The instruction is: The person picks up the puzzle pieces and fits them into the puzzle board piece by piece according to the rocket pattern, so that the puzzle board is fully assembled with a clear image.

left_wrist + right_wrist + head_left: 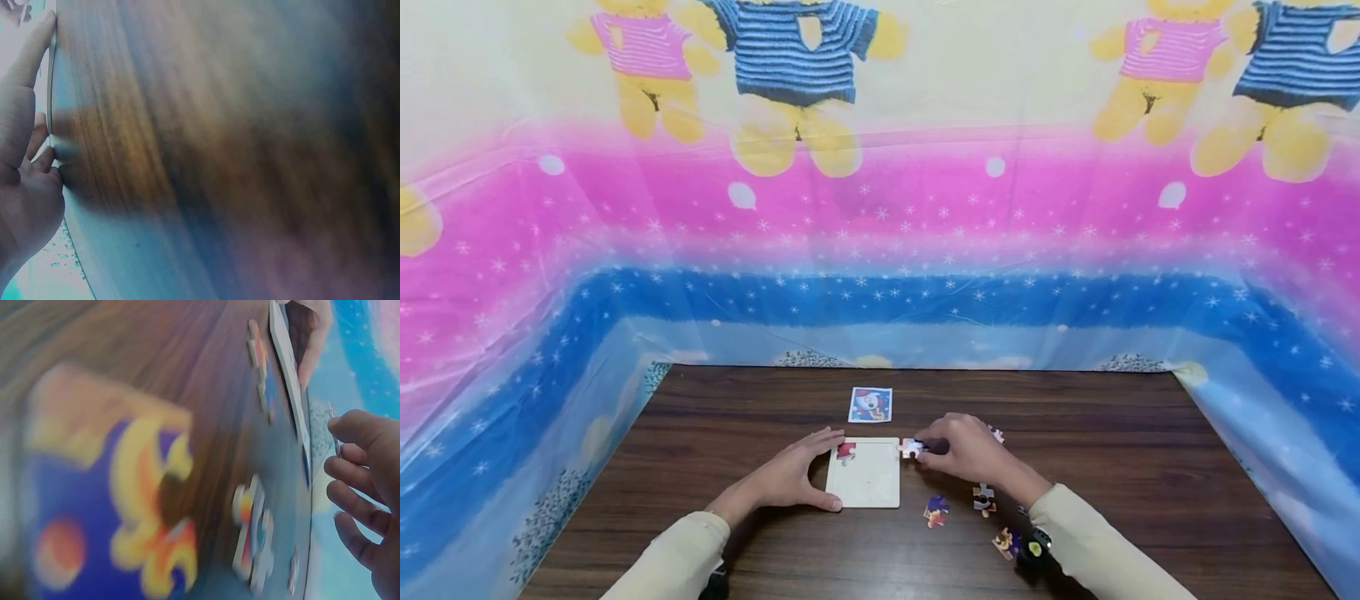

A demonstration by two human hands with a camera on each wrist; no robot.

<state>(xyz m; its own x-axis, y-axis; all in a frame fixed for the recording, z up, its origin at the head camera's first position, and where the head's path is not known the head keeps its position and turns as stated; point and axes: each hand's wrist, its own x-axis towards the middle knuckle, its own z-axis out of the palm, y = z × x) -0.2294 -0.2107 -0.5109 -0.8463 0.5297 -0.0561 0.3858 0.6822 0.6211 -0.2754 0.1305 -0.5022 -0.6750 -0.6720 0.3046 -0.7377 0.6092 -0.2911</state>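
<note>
On the counter (760,396) we take the white board (867,485) as our landmark. Our right grip (966,446) pinches a pale puzzle piece (911,448) just right of the board's edge. Our left grip (790,473) is spread wide, thumb at the board's near left corner and fingers at its far left, bracing rather than clasping it.

With so little of it held, the pinched piece could twist or drop, we judge; set down askew, it may ride up on the board's rim. If the left thumb eased off, the board might slide under a push. The right sleeve (1097,537) could brush loose pieces on the board's right.

Counting, we have one board, one picture card (871,405) beyond it, one red piece (846,451) in its far left corner, one piece pinched, and at least four loose pieces (936,510) right of the board; overlap and the sleeve may hide more.
</note>
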